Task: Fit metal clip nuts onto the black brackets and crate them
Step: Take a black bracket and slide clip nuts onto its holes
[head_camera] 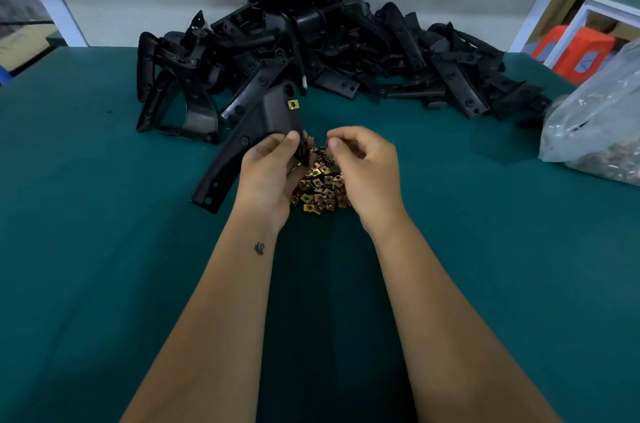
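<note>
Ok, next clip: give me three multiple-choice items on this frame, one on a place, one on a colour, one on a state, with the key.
1. Where does the heap of loose clip nuts lie?
A. On the table between the two hands
B. Inside the plastic bag
C. On top of the bracket pile

2. What colour is the table cover?
A. Red
B. White
C. Dark green

3. What is the left hand doing?
A. Resting flat on the table
B. Holding a black bracket
C. Reaching into the bag

Key: 1 A, the nuts sit on the cover under and between the left hand and the right hand. 2 C, the surface is dark teal green all over. 3 B, its thumb and fingers grip the bracket, which already carries one fitted clip nut at its upper end.
</note>
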Demonstrator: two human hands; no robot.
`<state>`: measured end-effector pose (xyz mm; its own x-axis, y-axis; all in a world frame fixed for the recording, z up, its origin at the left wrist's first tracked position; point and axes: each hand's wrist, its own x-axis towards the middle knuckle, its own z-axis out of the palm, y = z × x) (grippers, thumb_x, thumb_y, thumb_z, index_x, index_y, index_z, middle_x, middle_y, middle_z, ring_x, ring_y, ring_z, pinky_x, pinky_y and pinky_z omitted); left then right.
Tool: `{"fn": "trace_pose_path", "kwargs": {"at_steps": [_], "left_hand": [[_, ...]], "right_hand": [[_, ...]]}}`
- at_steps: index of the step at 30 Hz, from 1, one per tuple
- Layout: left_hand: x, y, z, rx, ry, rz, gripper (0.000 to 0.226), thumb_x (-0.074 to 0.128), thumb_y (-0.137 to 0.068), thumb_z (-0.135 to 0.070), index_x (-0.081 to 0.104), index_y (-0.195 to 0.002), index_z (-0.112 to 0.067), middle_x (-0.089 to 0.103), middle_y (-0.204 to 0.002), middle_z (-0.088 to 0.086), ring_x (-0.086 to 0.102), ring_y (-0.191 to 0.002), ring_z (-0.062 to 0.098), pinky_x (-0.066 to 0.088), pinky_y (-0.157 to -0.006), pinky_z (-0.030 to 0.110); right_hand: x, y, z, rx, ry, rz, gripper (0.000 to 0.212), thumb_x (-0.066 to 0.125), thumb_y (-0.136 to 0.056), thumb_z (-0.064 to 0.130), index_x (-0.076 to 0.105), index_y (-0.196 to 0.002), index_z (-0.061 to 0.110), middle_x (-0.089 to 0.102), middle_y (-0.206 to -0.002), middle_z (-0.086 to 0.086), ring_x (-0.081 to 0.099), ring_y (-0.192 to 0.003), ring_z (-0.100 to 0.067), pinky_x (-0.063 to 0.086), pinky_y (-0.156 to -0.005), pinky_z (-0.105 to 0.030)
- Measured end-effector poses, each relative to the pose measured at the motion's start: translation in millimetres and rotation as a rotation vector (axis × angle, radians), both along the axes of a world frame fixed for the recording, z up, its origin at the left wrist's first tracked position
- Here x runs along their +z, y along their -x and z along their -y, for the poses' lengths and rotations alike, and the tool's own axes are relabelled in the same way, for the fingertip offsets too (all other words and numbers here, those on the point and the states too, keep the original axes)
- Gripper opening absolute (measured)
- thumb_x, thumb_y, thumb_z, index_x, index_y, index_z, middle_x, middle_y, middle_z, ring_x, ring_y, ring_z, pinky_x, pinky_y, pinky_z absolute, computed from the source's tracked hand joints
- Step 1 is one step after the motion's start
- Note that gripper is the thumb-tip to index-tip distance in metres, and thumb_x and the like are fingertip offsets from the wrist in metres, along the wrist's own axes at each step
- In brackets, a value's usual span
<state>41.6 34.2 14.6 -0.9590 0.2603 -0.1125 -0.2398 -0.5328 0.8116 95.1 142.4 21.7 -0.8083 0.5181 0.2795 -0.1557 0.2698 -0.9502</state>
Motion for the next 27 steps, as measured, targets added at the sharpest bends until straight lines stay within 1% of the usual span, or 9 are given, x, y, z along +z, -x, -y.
{"fn": "trace_pose_path", "kwargs": {"at_steps": [4,6,8,9,14,16,19,23,27], "left_hand": [[1.0,-2.8,0.9,-0.055,0.096,-0.055,0.015,0.059,-0.097,-0.008,0.063,-0.082,-0.010,0.072,-0.085,0.005,0.069,-0.083,0.017,0.059,-0.084,0.033],[0.3,-3.0,1.2,-0.056,0.122,-0.051,0.005,0.062,-0.095,-0.010,0.066,-0.098,-0.009,0.071,-0.096,0.005,0.066,-0.089,0.016,0.057,-0.080,0.029],[-0.7,-2.6,1.0,-0.048,0.127,-0.036,0.027,0.064,-0.094,-0.010,0.062,-0.120,-0.005,0.069,-0.105,0.006,0.063,-0.094,0.016,0.055,-0.077,0.024],[-0.5,-2.4,1.3,-0.048,0.129,-0.036,0.032,0.064,-0.094,-0.010,0.060,-0.124,-0.004,0.068,-0.106,0.007,0.062,-0.095,0.016,0.055,-0.077,0.023],[-0.1,-2.5,2.1,-0.063,0.156,-0.039,0.027,0.063,-0.094,-0.009,0.060,-0.121,-0.007,0.071,-0.108,0.007,0.066,-0.097,0.016,0.055,-0.081,0.025],[-1.2,-1.6,2.9,-0.099,0.169,-0.073,0.030,0.060,-0.096,-0.008,0.060,-0.126,-0.005,0.072,-0.108,0.005,0.068,-0.096,0.013,0.054,-0.082,0.024],[-0.9,-2.1,3.6,-0.146,0.189,-0.104,0.032,0.057,-0.098,-0.008,0.059,-0.130,-0.005,0.073,-0.106,0.001,0.069,-0.092,0.008,0.054,-0.079,0.021],[-0.5,-2.9,2.8,-0.142,0.185,-0.095,0.031,0.059,-0.096,-0.007,0.060,-0.127,-0.005,0.073,-0.100,-0.001,0.069,-0.088,0.007,0.055,-0.077,0.021],[0.8,-4.0,2.4,-0.144,0.182,-0.086,0.035,0.059,-0.096,-0.007,0.057,-0.131,-0.002,0.073,-0.099,-0.001,0.070,-0.084,0.006,0.055,-0.074,0.019]], "right_hand": [[1.2,-0.9,-4.0,0.058,0.222,0.002,0.022,0.060,-0.094,0.005,0.073,-0.099,0.022,0.074,-0.094,0.004,0.068,-0.085,-0.003,0.050,-0.074,-0.013],[1.9,-1.2,-5.1,0.066,0.301,-0.010,0.021,0.061,-0.093,0.003,0.072,-0.102,0.019,0.073,-0.094,-0.001,0.067,-0.079,-0.004,0.050,-0.071,-0.013],[2.9,-1.6,-5.5,0.069,0.359,-0.017,0.017,0.063,-0.091,0.001,0.072,-0.099,0.014,0.073,-0.087,-0.002,0.065,-0.073,-0.004,0.049,-0.068,-0.013],[3.2,-1.8,-5.5,0.072,0.375,-0.018,0.016,0.064,-0.090,0.001,0.073,-0.097,0.013,0.073,-0.085,-0.001,0.064,-0.072,-0.003,0.049,-0.067,-0.013],[2.6,-1.5,-5.9,0.080,0.355,0.019,0.014,0.066,-0.089,0.003,0.074,-0.095,0.012,0.072,-0.084,0.005,0.064,-0.076,0.000,0.048,-0.068,-0.012],[2.4,-1.2,-5.5,0.079,0.350,0.024,0.013,0.066,-0.089,0.004,0.075,-0.096,0.012,0.073,-0.085,0.004,0.064,-0.077,-0.001,0.048,-0.070,-0.014],[2.1,-1.2,-4.8,0.070,0.360,0.018,0.015,0.065,-0.090,0.003,0.074,-0.099,0.010,0.074,-0.093,-0.002,0.067,-0.086,-0.009,0.053,-0.080,-0.021],[2.7,-0.7,-5.1,0.068,0.409,0.014,0.017,0.062,-0.091,0.001,0.073,-0.104,0.006,0.073,-0.105,-0.013,0.068,-0.106,-0.027,0.053,-0.098,-0.038],[2.8,-0.3,-5.0,0.081,0.434,0.007,0.017,0.061,-0.092,0.000,0.073,-0.102,0.008,0.072,-0.107,-0.015,0.068,-0.104,-0.027,0.053,-0.098,-0.039]]}}
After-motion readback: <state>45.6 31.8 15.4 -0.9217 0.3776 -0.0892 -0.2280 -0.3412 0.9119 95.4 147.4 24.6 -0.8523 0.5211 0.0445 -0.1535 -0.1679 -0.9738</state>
